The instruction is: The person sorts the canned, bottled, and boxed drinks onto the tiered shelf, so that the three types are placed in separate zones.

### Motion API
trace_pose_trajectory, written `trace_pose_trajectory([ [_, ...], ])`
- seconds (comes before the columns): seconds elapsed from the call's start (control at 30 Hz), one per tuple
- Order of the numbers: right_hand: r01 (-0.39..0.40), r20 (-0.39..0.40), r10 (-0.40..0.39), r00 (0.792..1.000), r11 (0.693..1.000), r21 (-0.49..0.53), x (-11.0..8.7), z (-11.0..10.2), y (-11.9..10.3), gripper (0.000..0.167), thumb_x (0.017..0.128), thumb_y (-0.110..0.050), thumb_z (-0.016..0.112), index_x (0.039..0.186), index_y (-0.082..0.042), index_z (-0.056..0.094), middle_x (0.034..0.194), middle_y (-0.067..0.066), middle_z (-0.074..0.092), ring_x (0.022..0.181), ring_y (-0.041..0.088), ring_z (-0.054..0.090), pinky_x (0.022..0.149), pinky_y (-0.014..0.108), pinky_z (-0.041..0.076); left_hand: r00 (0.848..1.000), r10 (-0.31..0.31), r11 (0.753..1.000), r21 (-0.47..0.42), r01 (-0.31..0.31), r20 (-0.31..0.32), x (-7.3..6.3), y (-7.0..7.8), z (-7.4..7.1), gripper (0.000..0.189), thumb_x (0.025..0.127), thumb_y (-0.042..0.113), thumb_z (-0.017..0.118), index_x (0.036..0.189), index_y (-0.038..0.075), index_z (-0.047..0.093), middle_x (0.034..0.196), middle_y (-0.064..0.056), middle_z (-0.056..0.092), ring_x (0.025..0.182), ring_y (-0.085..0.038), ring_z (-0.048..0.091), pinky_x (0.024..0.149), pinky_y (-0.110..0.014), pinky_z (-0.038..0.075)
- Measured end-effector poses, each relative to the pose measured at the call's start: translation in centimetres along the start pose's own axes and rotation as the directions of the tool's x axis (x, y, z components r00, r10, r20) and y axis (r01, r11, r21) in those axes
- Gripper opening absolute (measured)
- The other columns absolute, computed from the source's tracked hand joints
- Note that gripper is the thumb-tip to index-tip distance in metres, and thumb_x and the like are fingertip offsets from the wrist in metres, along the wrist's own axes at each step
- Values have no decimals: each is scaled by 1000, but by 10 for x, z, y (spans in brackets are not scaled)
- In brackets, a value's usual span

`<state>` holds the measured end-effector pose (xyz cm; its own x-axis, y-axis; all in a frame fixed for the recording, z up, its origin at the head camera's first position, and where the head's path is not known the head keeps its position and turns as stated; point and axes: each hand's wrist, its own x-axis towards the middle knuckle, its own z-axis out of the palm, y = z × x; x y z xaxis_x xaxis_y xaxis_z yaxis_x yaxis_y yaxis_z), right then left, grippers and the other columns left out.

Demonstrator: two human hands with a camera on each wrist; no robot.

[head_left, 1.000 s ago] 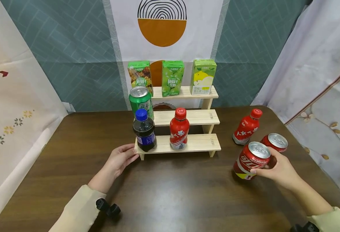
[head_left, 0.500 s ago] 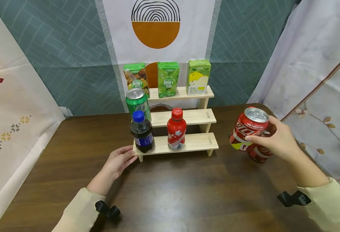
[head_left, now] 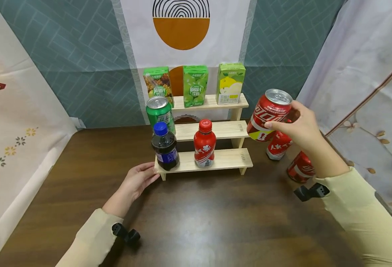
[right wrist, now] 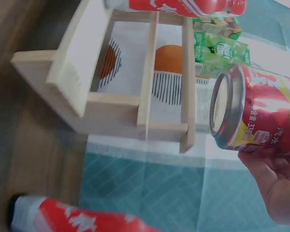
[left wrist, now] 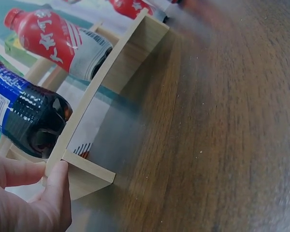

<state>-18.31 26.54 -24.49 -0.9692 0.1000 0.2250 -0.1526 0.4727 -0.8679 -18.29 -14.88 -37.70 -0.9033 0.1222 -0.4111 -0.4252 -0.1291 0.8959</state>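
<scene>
My right hand [head_left: 303,126] grips a red cola can [head_left: 267,118] in the air, just right of the wooden three-step rack [head_left: 233,158]. In the right wrist view the can's metal base [right wrist: 222,104] faces the rack. My left hand [head_left: 137,181] pinches the left end of the rack's lowest step, as thumb and finger show in the left wrist view. On that step stand a dark bottle with a blue cap [head_left: 166,146] and a red bottle [head_left: 205,144]. A green can [head_left: 159,111] stands behind the dark bottle, on the middle step.
Three juice cartons stand on the top step, the rightmost a yellow-green carton [head_left: 231,83]. Right of the rack, a second red bottle [head_left: 277,146] and another red can [head_left: 299,168] stand on the brown table [head_left: 196,222], partly hidden by my right hand and arm.
My right hand has lifted the red cola can off the table and carried it up and left towards the rack. My left hand has stayed at the rack's end.
</scene>
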Motion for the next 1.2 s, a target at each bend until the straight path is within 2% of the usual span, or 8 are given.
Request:
trace_pose_trajectory([
  [0.13, 3, 22, -3, 1000, 1000, -2, 14, 12, -11, 52, 79, -24, 78, 123, -13, 53, 106, -14, 60, 99, 5, 55, 78, 17, 46, 1000, 3, 1000, -12, -3, -1, 2, 0, -1, 50, 97, -1, 48, 143, -10, 29, 128, -20, 47, 85, -5, 63, 84, -20, 53],
  [0.23, 0, 51, -2, 999, 999, 34, 24, 21, -18, 56, 80, -25, 77, 127, -12, 51, 114, -8, 59, 107, 9, 52, 85, 23, 45, 1000, 9, 1000, -18, -9, -5, 3, -1, -1, 50, 96, -2, 47, 142, -11, 30, 125, -19, 48, 84, -5, 63, 83, -19, 54],
  [0.43, -2, 106, -3, 994, 999, 50, 41, 41, -24, 62, 80, -26, 77, 132, -10, 47, 124, 2, 56, 113, 14, 50, 98, 38, 44, 1000, 26, 999, -29, -27, -4, 3, -1, 0, 49, 96, -3, 48, 141, -13, 30, 117, -15, 53, 83, -5, 63, 81, -19, 54],
  [0.53, 7, 137, -13, 991, 999, 43, 49, 50, -24, 63, 81, -25, 76, 133, -8, 45, 127, 7, 55, 115, 16, 50, 101, 41, 43, 1000, 31, 999, -31, -31, -5, 2, -2, 0, 49, 96, -3, 48, 141, -13, 30, 115, -14, 54, 83, -5, 64, 81, -19, 54],
  [0.93, 26, 282, -59, 957, 992, 122, 66, 89, -23, 62, 84, -13, 71, 137, -4, 40, 132, 14, 51, 118, 25, 51, 99, 45, 46, 999, 35, 999, -38, -35, -14, 3, 0, 1, 49, 96, -3, 48, 140, -12, 32, 115, -14, 54, 83, -5, 64, 81, -20, 55],
  [1.07, 28, 316, -75, 946, 988, 149, 72, 101, -19, 62, 85, -12, 70, 138, -3, 39, 132, 15, 51, 118, 25, 52, 96, 40, 48, 999, 44, 999, -29, -45, -17, 4, -2, 0, 48, 95, -3, 49, 140, -12, 33, 118, -17, 54, 85, -6, 63, 83, -20, 54],
  [1.2, 14, 345, -74, 936, 985, 172, 77, 110, -13, 60, 85, -12, 70, 137, -2, 40, 130, 16, 52, 113, 23, 52, 89, 32, 49, 995, 100, 993, -68, -98, 22, 6, -10, -5, 46, 92, -2, 56, 134, -14, 40, 112, -16, 58, 86, -9, 65, 82, -21, 55],
])
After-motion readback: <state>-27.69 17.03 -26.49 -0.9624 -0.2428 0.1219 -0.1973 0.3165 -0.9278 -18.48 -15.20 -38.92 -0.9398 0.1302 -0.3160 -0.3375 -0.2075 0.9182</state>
